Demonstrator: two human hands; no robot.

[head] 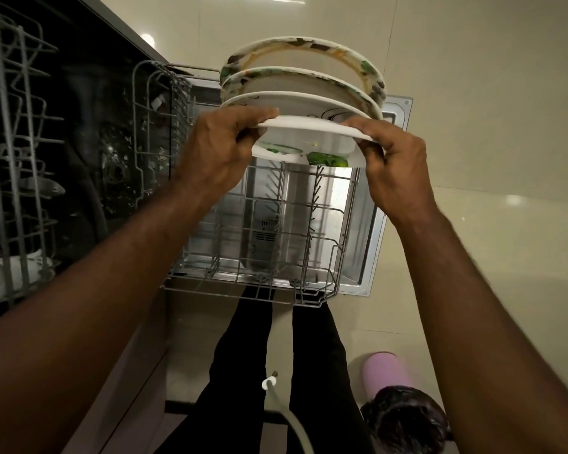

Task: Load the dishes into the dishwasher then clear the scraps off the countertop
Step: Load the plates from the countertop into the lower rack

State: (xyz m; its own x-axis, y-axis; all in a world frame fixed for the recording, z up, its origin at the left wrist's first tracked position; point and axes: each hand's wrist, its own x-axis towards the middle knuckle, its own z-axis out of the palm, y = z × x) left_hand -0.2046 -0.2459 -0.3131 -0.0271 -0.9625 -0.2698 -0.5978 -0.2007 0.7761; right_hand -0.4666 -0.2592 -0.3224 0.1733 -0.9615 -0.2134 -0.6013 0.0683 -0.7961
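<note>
no readable text, labels or numbers (plates carry only patterns)

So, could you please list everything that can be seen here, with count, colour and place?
plates: three, white with patterned rims, upright at the far end of the lower rack
held plate: one, white with green pattern, above the rack
lower rack: one, grey wire, pulled out over the open door
upper rack: one, grey wire, at left
bin: one, lilac with black bag, bottom right on the floor
floor: cream tiles
legs: two, black trousers, bottom centre
left hand: grips the held plate's left edge
right hand: grips its right edge
</note>
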